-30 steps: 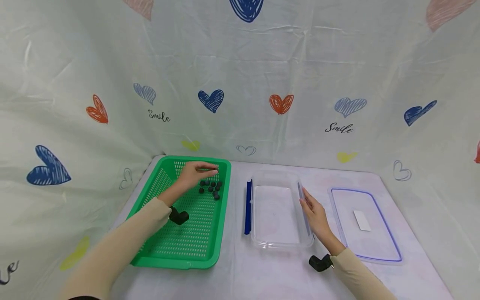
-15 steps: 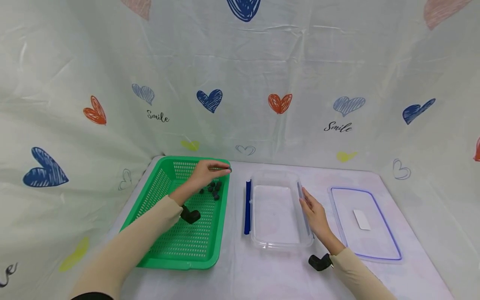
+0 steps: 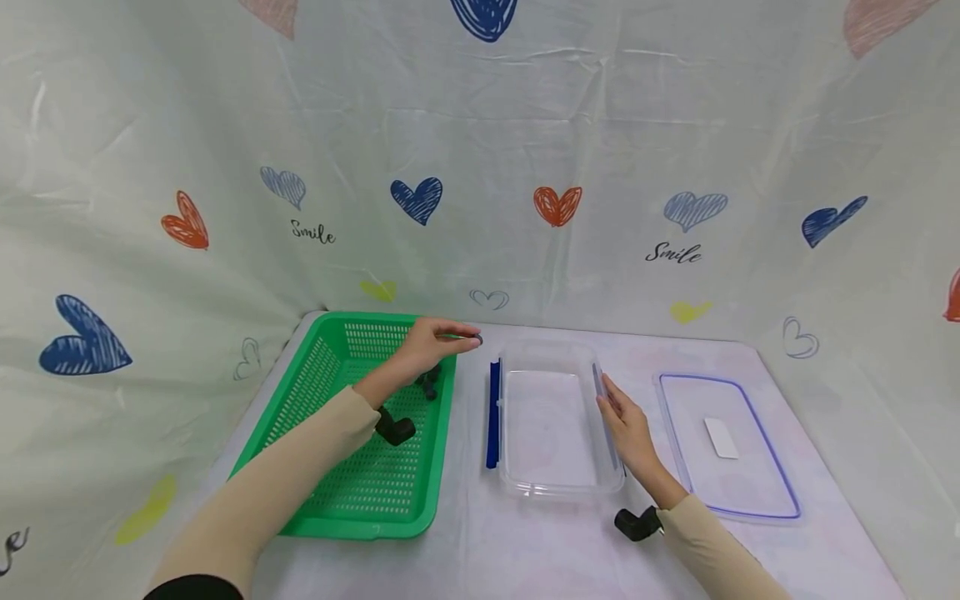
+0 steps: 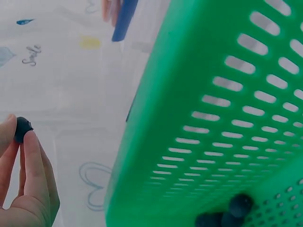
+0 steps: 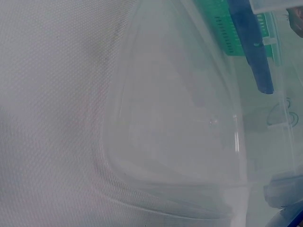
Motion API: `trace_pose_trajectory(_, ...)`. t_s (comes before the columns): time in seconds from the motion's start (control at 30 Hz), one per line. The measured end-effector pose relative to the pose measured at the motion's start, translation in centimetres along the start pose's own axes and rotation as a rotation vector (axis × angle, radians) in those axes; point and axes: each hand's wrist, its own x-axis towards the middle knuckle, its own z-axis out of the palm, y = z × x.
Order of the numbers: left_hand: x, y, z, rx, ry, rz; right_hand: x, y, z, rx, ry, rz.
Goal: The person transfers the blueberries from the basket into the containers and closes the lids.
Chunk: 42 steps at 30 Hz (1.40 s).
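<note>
While aloft, blueberry (image 4: 22,129) between left hand's (image 3: 426,344) fingertips (image 4: 31,143).

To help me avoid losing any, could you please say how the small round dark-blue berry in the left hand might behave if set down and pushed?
The small round dark-blue berry would probably roll, given its rounded shape. It seems light, since the left hand holds it in a pinch.

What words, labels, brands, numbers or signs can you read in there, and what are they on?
"Smile": hanging sheet, left side, head view.
"Smile": same sheet, right side.
"Smile": sideways in the left wrist view, likely one of those two.
Partial word: sheet's far left, cut off.
White rectangle on or under the lid: no lettering legible.
</note>
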Motion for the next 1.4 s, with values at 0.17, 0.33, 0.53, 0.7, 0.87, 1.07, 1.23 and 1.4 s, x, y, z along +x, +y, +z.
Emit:
trace_pose_trajectory(0.17, 0.4, 0.5, 1.0, -0.009, -0.025, 0.012, -0.7, -2.7, -0.4, -0.004, -0.009, -0.009)
trace_pose_trajectory(0.33, 0.9, 1.0, 2.3, 0.01, -0.052, 0.007, -1.2, -4.3, -0.5, -0.015, -0.005, -0.012)
trace_pose_trajectory(0.53, 1.5, 1.3, 3.7, 0.043, -0.106, 0.02, -1.3, -4.4, -0.5, -0.017, 0.0, 0.002)
trace_pose_trajectory(0.7, 1.9, 1.6, 4.8, 0.073, -0.141, 0.027, -1.1, -4.1, -0.5, -0.008, 0.001, -0.005)
trace_pose_trajectory(0.87, 2.3, 1.6, 5.5, 0.07, -0.161, 0.036, -0.5, -2.0, -0.3, 0.005, -0.001, -0.01)
trace_pose_trajectory(1.07, 2.8, 1.3, 6.1, 0.063, -0.185, 0.047, 0.0, 0.3, 0.0, 0.004, -0.005, -0.026)
trace_pose_trajectory(1.23, 2.8, 1.4, 6.5, 0.073, -0.189, 0.035, -0.8, -3.1, -0.4, 0.012, -0.018, -0.01)
trace_pose_trajectory(1.4, 2.9, 1.2, 6.9, 0.074, -0.187, 0.035, -0.9, -3.6, -0.5, 0.009, -0.021, -0.014)
